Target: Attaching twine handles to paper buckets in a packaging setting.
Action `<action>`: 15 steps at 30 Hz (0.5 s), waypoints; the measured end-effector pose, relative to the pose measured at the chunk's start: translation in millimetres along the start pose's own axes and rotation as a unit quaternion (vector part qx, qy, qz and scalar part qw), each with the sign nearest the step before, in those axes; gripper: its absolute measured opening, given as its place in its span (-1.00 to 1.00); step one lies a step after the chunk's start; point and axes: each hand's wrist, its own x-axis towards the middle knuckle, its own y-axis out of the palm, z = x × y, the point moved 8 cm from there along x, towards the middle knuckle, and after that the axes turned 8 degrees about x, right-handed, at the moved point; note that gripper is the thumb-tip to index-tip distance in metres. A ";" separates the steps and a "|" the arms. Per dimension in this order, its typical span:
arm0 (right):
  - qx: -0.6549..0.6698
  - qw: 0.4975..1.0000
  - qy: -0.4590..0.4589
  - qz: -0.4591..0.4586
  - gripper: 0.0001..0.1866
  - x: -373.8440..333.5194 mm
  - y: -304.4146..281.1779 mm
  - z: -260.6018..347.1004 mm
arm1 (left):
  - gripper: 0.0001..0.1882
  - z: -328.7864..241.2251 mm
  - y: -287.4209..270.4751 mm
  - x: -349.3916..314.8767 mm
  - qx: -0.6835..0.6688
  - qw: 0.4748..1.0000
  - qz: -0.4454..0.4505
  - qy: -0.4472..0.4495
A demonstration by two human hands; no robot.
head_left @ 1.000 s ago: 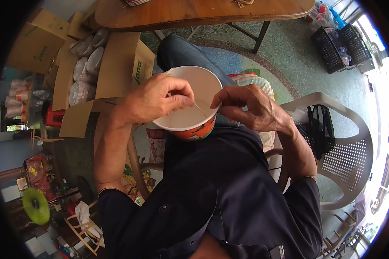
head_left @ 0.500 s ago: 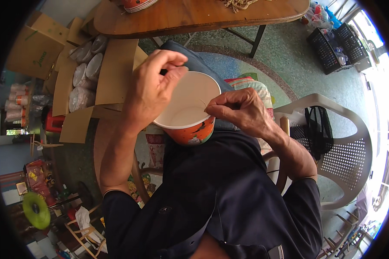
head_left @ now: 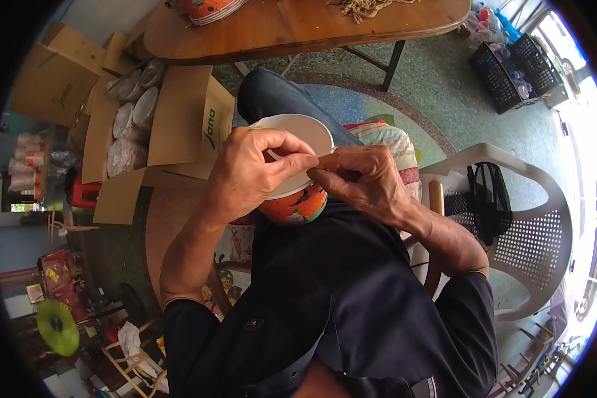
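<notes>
Orange-sided and white-rimmed, a paper tub (head_left: 292, 208) sits in our lap while the fingers of our left hand (head_left: 253, 169) and right hand (head_left: 370, 180) pinch tight, tips meeting over it; what they grasp, we cannot tell. Light, even pressure should serve best.

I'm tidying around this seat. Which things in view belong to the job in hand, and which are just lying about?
Part of the job:
orange tub, beneath the left hand and right hand
pale strands on the table, probably

Apparently lying about:
plastic chair
black mesh bag
black crates
green fan
</notes>
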 end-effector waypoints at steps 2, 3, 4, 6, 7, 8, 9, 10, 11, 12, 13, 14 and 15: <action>-0.018 0.997 0.067 0.017 -0.86 0.8 -0.4 -5.4 | -0.81 5.2 -2.4 -1.1 -0.012 1.000 -0.014 -0.002; -0.018 0.998 0.066 0.016 -0.86 1.1 -1.8 -6.1 | -0.81 10.8 0.3 -1.4 -0.046 0.999 -0.007 -0.021; -0.035 0.999 0.016 0.028 -0.85 2.2 -1.1 -0.4 | -0.80 16.7 3.3 -1.9 -0.080 0.996 0.001 -0.040; -0.052 0.997 -0.035 0.040 -0.84 6.1 -6.4 13.3 | -0.80 22.2 7.3 -3.9 -0.169 0.985 -0.001 -0.020; -0.082 0.994 -0.009 0.066 -0.84 10.6 -11.6 19.1 | -0.81 23.6 7.6 -5.4 -0.258 0.966 -0.003 -0.002; -0.113 0.989 0.018 0.092 -0.83 13.2 -16.9 18.6 | -0.81 26.4 6.6 -6.9 -0.258 0.966 -0.006 -0.002; -0.126 0.988 -0.019 0.091 -0.83 14.3 -25.4 21.5 | -0.82 27.0 9.1 -9.0 -0.282 0.959 0.018 -0.001; -0.141 0.985 -0.046 0.091 -0.83 16.2 -34.0 19.0 | -0.84 28.7 12.4 -7.9 -0.309 0.950 0.044 -0.002; -0.156 0.981 -0.072 0.091 -0.82 18.4 -40.7 16.9 | -0.84 29.7 11.5 -5.9 -0.311 0.949 0.044 -0.004; -0.199 0.970 -0.097 0.102 -0.84 19.9 -42.9 23.8 | -0.85 25.3 15.8 -6.7 -0.298 0.951 0.080 -0.012; -0.199 0.970 -0.097 0.102 -0.84 25.0 -45.6 29.7 | -0.86 21.2 20.7 -8.2 -0.284 0.952 0.116 -0.019; -0.232 0.956 -0.134 0.121 -0.87 29.1 -42.4 40.8 | -0.85 17.6 23.8 -9.4 -0.279 0.952 0.124 -0.023; -0.265 0.939 -0.172 0.139 -0.89 32.7 -39.1 50.1 | -0.85 13.6 23.9 -8.4 -0.279 0.952 0.126 -0.022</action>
